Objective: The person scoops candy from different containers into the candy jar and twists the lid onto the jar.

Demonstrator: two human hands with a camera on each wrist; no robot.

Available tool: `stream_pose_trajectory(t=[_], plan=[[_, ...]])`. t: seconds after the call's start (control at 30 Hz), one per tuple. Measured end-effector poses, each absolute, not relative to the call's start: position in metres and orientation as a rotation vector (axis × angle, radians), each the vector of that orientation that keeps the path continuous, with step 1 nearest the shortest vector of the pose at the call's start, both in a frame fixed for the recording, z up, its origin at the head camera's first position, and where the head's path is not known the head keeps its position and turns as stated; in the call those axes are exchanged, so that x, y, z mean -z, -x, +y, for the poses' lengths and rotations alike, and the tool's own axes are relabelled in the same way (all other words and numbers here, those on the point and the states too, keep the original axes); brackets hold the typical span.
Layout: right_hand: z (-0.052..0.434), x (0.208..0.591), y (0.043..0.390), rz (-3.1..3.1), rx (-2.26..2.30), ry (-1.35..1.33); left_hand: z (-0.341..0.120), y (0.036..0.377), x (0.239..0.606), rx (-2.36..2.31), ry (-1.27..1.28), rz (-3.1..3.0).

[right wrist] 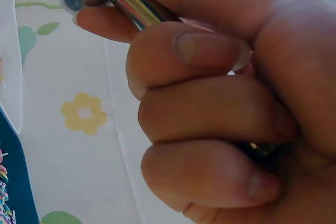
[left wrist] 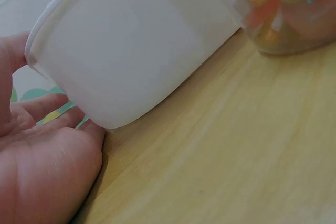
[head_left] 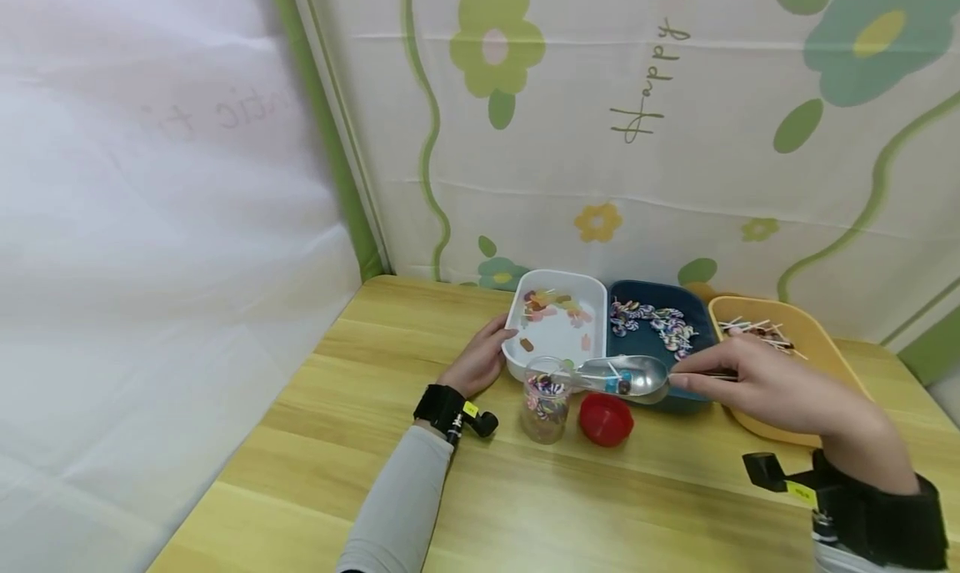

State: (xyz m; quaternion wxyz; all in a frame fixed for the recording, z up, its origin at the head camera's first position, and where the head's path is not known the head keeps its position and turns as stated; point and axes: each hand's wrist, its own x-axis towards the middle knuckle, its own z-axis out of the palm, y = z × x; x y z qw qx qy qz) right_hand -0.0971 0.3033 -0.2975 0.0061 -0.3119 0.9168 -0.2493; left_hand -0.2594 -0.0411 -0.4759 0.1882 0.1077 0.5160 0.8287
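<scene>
Right hand (head_left: pixel 757 381) grips the metal scoop (head_left: pixel 626 377), tipped over the jar (head_left: pixel 545 406) near the tabletop's back edge; left hand (head_left: pixel 480 358), fingers relaxed, steadies the white tray (head_left: pixel 558 323). Tilting too quickly could spill candies past the narrow mouth

— What did you wear on your arms?

— On your left arm (head_left: pixel 397 506) you had a light grey sleeve and a black wrist strap (head_left: pixel 441 408) with a small yellow tag and a black knob.

— And the right?

— A wider black band (head_left: pixel 881 515), yellow-tagged too, with a black mount sticking out; both hands were bare.
</scene>
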Motion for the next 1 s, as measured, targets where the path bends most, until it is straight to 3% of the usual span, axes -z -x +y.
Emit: stream_pose_trajectory(t=[0.3,0.87,1.0], plan=[[0.309,0.297,0.091,2.976,0.711,0.908,-0.035,0.263,0.473,-2.313,-0.315,1.456],[0.337,0.305,0.085,2.965,0.921,1.028,-0.028,0.264,0.473,-2.294,-0.322,1.468],[0.357,0.298,0.074,3.027,0.912,0.78,-0.028,0.263,0.473,-2.293,-0.297,1.481]])
